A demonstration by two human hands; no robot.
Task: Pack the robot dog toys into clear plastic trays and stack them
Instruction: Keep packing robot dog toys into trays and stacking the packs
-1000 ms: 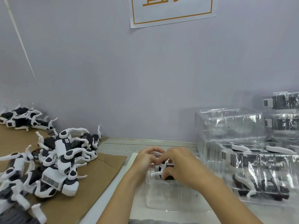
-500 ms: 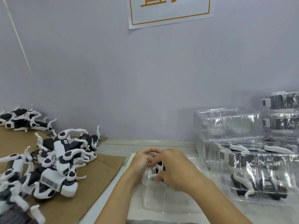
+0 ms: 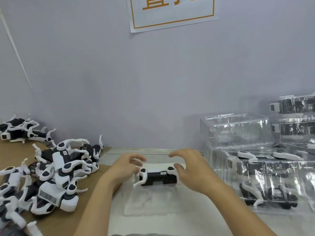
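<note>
Left hand (image 3: 125, 167) and right hand (image 3: 190, 167) spread-fingered, flanking robot dog toy (image 3: 157, 177)

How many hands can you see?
2. The left hand is beside the left end of the robot dog toy, and the right hand is at its right end, both with fingers spread open.

A robot dog toy (image 3: 157, 178) with a black body, white legs and round black joint caps sits in a clear, colourless plastic tray (image 3: 150, 203). A small red dot shows on its black side. To the left, a pile of black-and-white robot dog toys (image 3: 51, 176) lies on brown cardboard (image 3: 56, 223); one carries a white label with black barcode stripes. The tabletop (image 3: 153, 153) is pale grey. The wall (image 3: 153, 82) is light lavender-grey, with a white paper sign (image 3: 172, 12) printed in orange.
</note>
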